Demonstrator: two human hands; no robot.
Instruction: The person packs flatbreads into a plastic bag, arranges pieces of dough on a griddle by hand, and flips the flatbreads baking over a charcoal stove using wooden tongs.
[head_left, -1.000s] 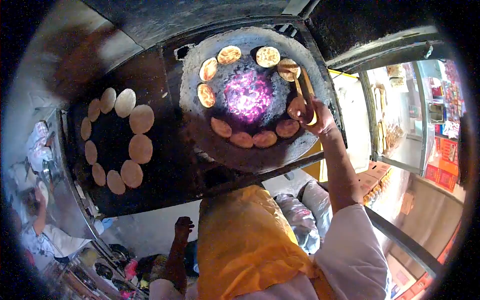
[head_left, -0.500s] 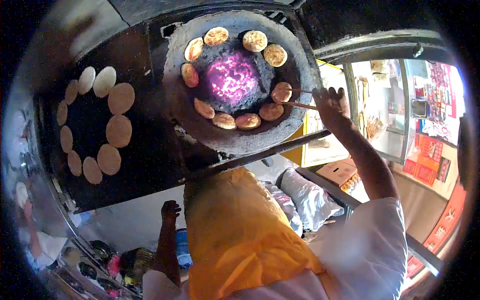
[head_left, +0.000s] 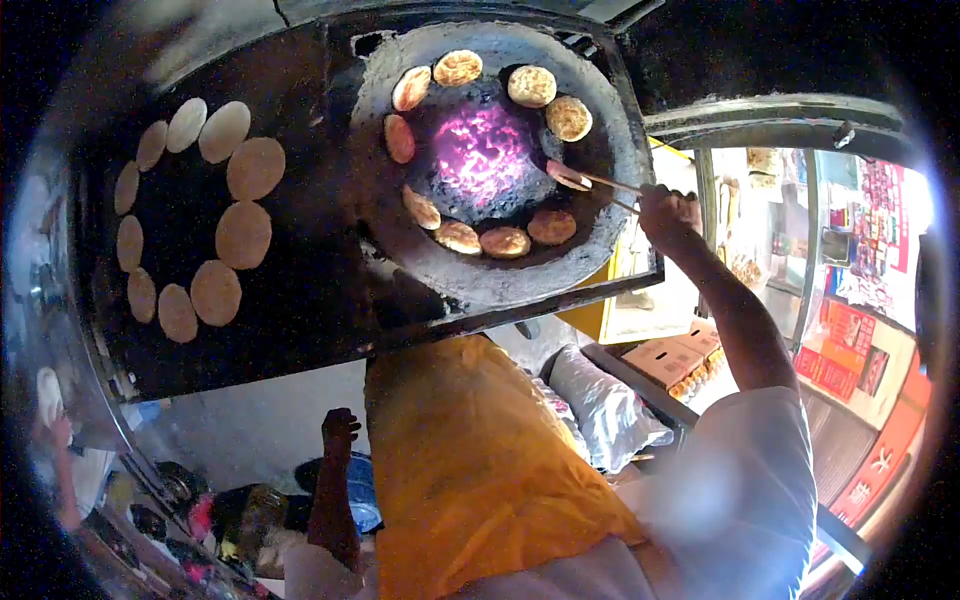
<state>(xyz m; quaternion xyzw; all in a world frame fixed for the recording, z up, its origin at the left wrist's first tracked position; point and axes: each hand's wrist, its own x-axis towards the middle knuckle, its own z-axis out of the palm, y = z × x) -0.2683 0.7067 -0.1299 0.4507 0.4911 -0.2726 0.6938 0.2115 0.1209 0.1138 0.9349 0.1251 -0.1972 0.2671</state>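
My right hand (head_left: 670, 215) is closed around thin two-armed tongs (head_left: 612, 184) above the right side of a round oven pit. At their tips a flatbread (head_left: 568, 175) is tilted nearly on edge, near the glowing coals (head_left: 482, 150). More flatbreads lie in a ring around the coals, such as a browned one (head_left: 570, 118) and another just below the tongs (head_left: 551, 227). Low in front of me, left of the yellow apron (head_left: 470, 430), hangs my left hand (head_left: 341, 428). Its fingers are curled in, and nothing shows in them.
A black griddle (head_left: 300, 290) on the left bears a ring of pale and brownish flatbreads (head_left: 243, 235). The oven's grey rim (head_left: 400, 255) borders it. Stuffed sacks (head_left: 605, 400) and a cardboard box (head_left: 665, 362) stand below right. A person's arm (head_left: 66, 470) shows at far left.
The flatbread at the tongs has gone from lying broad side up to standing nearly on edge. My right hand has shifted slightly, and the whole view has moved a little. My left hand still hangs.
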